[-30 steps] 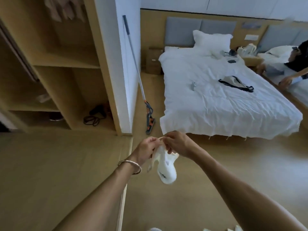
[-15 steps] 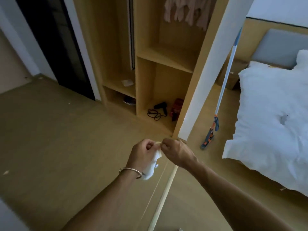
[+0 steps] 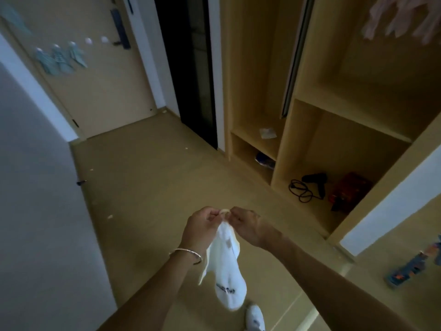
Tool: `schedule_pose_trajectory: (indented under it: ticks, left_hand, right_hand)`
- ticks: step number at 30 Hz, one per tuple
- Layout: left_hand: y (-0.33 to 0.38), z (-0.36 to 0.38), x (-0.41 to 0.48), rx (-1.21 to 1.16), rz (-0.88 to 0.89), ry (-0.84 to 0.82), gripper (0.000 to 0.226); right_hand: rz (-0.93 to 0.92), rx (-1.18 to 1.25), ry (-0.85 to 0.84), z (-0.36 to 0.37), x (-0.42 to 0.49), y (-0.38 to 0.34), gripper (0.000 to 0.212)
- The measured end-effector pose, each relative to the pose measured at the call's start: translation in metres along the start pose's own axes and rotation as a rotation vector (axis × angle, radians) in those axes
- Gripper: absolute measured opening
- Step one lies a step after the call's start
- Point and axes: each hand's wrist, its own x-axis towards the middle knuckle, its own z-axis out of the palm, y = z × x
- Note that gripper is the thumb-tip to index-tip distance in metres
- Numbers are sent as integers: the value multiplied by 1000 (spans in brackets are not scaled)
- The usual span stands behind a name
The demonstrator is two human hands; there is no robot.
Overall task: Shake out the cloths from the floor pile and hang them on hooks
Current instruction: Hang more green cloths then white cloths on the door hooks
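A white sock [image 3: 228,271] with dark lettering near its toe hangs down in front of me. My left hand [image 3: 202,226], with a silver bangle at the wrist, and my right hand [image 3: 245,224] pinch its top edge close together. On the door [image 3: 100,87] at the far left, three blue cloths [image 3: 59,59] hang from a row of hooks. Two white round hooks [image 3: 96,40] to their right are bare.
An open wooden wardrobe [image 3: 286,149] stands on the right, with a black hair dryer [image 3: 315,182] and a red box [image 3: 346,192] on its bottom shelf. Pink garments [image 3: 403,17] hang at its top. A dark doorway [image 3: 191,68] lies between door and wardrobe. My white shoe [image 3: 255,317] shows below.
My view has swung left from the bed to the wardrobe and on to the door with hooks. Both hands keep pinching the sock's top, and the sock now hangs out longer.
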Motion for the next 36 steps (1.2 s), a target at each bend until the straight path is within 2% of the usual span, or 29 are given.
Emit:
schedule_pose_trajectory:
  ticks: [5, 10, 12, 15, 19, 22, 28, 32, 36]
  left_hand:
    - [21, -3, 73, -53, -80, 53, 9]
    - [34, -17, 131, -92, -98, 183, 9]
    - [34, -33, 149, -83, -104, 237, 14]
    - [30, -66, 180, -40, -115, 310, 17]
    - [15, -113, 218, -81, -136, 396, 26]
    - [1, -149, 254, -114, -152, 385, 3]
    - [-20, -230, 335, -72, -152, 268, 9]
    - [-34, -277, 387, 39, -166, 244, 29]
    - [-40, -312, 428, 90, -149, 288, 22]
  right_hand:
    - [-54, 36, -66, -30, 76, 5, 30]
    - [-123, 72, -132, -57, 153, -2, 23]
    - [-160, 64, -166, -58, 180, -16, 28]
    - [-212, -7, -259, -53, 221, -41, 23]
    - [-281, -54, -277, -40, 282, -78, 24]
    - [-306, -77, -290, -29, 335, -110, 25]
    - [-276, -48, -270, -17, 445, -180, 30]
    - [-275, -70, -236, -15, 498, -219, 30]
    - [-297, -102, -223, -13, 538, -248, 32]
